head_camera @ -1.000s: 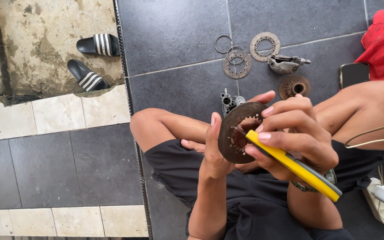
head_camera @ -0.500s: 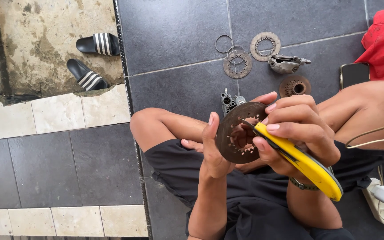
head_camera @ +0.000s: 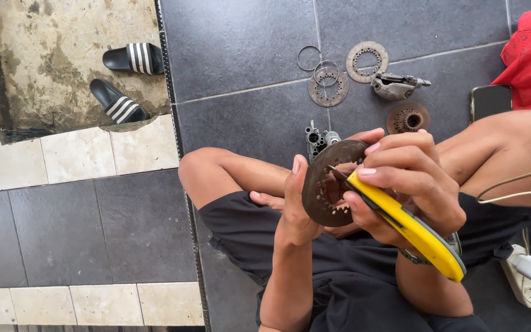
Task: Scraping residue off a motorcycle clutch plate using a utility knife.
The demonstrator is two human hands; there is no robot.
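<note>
Nearby, rusty discs (head_camera: 329, 91), metal housing (head_camera: 396, 85), sandals (head_camera: 121, 104)

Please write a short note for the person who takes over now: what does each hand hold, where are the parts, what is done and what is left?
Left hand: holds the rusty toothed disc upright above the lap.
Right hand: grips the yellow utility knife, its tip against the disc's inner teeth.
On the dark floor tiles: two wire rings, two more flat discs, a small grey metal housing, a rusty hub, a small metal part behind the disc.
Done: parts laid out apart.
Left: the held disc is in work; the floor discs lie untouched.
</note>
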